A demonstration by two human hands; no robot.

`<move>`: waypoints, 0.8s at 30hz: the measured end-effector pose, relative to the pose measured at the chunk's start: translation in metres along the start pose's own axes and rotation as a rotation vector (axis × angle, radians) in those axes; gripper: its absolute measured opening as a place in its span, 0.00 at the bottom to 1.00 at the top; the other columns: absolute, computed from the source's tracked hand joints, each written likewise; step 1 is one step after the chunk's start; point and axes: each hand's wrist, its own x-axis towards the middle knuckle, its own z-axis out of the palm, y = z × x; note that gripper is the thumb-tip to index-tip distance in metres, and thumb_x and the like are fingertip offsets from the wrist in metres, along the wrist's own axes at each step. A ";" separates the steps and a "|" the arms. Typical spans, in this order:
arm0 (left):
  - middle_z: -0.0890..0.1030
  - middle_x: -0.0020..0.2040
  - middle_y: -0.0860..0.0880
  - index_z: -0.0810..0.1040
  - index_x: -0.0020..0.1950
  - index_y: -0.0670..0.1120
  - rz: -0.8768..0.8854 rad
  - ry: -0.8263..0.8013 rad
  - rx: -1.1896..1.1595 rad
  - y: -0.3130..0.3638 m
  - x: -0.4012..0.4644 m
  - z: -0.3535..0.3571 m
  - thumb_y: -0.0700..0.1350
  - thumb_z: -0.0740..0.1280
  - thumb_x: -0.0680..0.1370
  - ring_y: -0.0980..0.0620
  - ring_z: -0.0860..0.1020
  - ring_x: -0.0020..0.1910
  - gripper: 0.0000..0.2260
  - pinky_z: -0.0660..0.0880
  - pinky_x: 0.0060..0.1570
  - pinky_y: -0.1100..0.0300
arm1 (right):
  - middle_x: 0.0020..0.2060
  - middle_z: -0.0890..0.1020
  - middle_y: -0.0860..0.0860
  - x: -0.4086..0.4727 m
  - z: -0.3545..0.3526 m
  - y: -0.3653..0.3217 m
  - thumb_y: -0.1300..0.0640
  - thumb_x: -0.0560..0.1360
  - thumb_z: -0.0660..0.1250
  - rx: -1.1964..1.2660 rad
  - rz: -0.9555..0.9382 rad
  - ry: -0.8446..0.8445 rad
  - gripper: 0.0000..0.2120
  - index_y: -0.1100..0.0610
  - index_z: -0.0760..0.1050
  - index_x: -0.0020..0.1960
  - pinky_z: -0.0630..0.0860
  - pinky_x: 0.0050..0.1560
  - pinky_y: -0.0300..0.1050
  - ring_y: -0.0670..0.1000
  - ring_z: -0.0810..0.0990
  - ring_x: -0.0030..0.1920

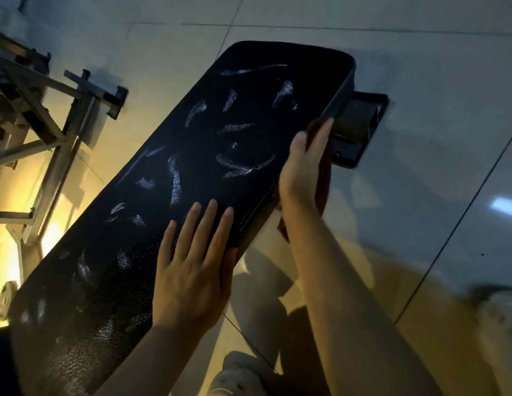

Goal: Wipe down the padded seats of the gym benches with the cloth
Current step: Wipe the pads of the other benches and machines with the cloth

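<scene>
Bench [209, 155] pad, black, streaked with pale smears, runs lower left to upper centre of frame. Left hand [192, 270] flat on pad near right edge, fingers [204, 224] straight, spread. Right hand [302, 167] presses dark reddish cloth [323, 184] against pad's right side edge, fingers extended. Metal frame [49, 118] at left, on tiled floor [420, 81].

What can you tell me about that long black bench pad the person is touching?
The bench pad is a long, black, rounded-corner cushion in pebbled, leather-like covering, streaked with whitish smears. It sits on a dark metal base over pale floor tiles. The left hand rests flat on top near its edge; the right hand presses a dark reddish cloth against its side.
</scene>
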 end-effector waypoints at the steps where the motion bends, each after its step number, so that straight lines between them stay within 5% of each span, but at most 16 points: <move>1: 0.61 0.76 0.45 0.58 0.77 0.48 0.007 -0.001 -0.001 0.000 0.000 0.000 0.54 0.44 0.84 0.45 0.55 0.77 0.23 0.53 0.74 0.43 | 0.79 0.53 0.51 0.019 -0.003 -0.007 0.47 0.84 0.50 0.051 0.078 0.015 0.28 0.47 0.43 0.80 0.56 0.74 0.48 0.52 0.57 0.76; 6: 0.60 0.76 0.45 0.58 0.77 0.48 0.018 -0.008 0.029 -0.002 0.000 0.002 0.54 0.44 0.84 0.45 0.54 0.77 0.23 0.51 0.74 0.43 | 0.79 0.54 0.52 0.044 -0.007 -0.019 0.45 0.82 0.50 0.032 0.134 0.043 0.29 0.46 0.44 0.80 0.57 0.75 0.60 0.55 0.57 0.77; 11: 0.62 0.76 0.44 0.60 0.77 0.48 0.011 -0.002 0.029 -0.001 0.000 0.001 0.53 0.46 0.83 0.45 0.55 0.76 0.23 0.52 0.73 0.44 | 0.78 0.55 0.52 -0.056 0.002 0.006 0.43 0.78 0.52 0.086 -0.056 -0.077 0.33 0.48 0.45 0.79 0.58 0.76 0.52 0.49 0.58 0.76; 17: 0.64 0.75 0.43 0.61 0.76 0.47 0.005 0.020 0.014 0.000 -0.002 0.002 0.52 0.48 0.83 0.44 0.57 0.76 0.23 0.55 0.73 0.43 | 0.79 0.53 0.50 -0.074 0.008 0.024 0.45 0.83 0.49 -0.004 -0.110 -0.076 0.29 0.54 0.46 0.80 0.57 0.71 0.30 0.36 0.54 0.75; 21: 0.65 0.75 0.43 0.61 0.76 0.47 0.004 0.035 -0.011 0.001 -0.002 0.000 0.51 0.50 0.83 0.43 0.59 0.76 0.22 0.56 0.72 0.42 | 0.79 0.54 0.53 -0.007 0.003 -0.016 0.49 0.84 0.50 0.057 0.038 0.013 0.28 0.52 0.44 0.80 0.58 0.75 0.46 0.52 0.57 0.77; 24: 0.65 0.75 0.43 0.61 0.76 0.47 0.008 0.032 -0.017 0.001 0.000 0.000 0.52 0.47 0.83 0.43 0.60 0.76 0.22 0.57 0.72 0.42 | 0.78 0.56 0.53 0.047 -0.007 -0.029 0.49 0.85 0.49 0.084 0.091 0.053 0.27 0.50 0.43 0.80 0.58 0.76 0.54 0.54 0.59 0.76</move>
